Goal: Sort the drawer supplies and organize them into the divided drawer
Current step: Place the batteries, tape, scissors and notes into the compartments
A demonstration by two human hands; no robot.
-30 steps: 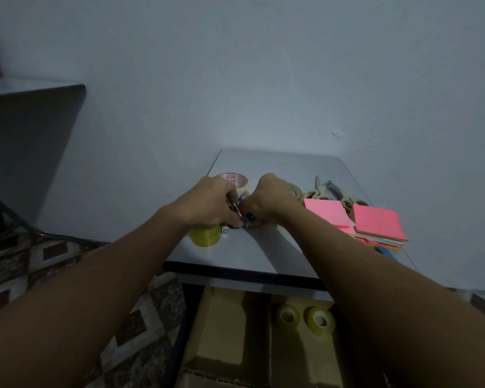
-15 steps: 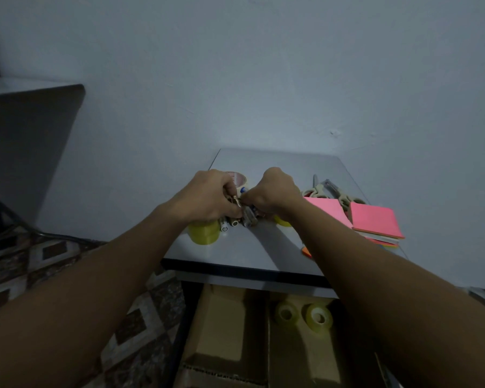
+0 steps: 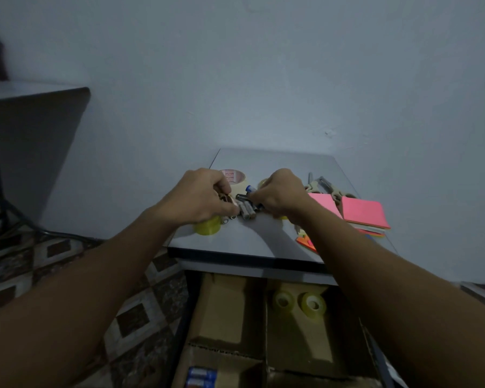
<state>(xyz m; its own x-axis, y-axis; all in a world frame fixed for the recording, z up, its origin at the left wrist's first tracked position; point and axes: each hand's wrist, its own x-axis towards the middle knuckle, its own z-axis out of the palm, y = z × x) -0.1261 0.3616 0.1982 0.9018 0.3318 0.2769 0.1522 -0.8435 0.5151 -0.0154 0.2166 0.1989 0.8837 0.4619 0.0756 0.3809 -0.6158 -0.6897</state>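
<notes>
My left hand (image 3: 205,200) is curling round a bunch of cylinders (image 3: 247,213) on the table (image 3: 249,239). My right hand (image 3: 280,193), at its 3 o'clock, is pinching the same bunch.

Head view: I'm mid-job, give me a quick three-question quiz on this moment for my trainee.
1. True or false: two tape rolls already lie in one compartment of the drawer.
2. Which lies on the table to the right of the right hand? A pink sticky notes, B a stapler, C a mug.
3. Fill in: the left hand and the right hand both grip ___.
Key: 1 true; 2 A; 3 pens.
</notes>
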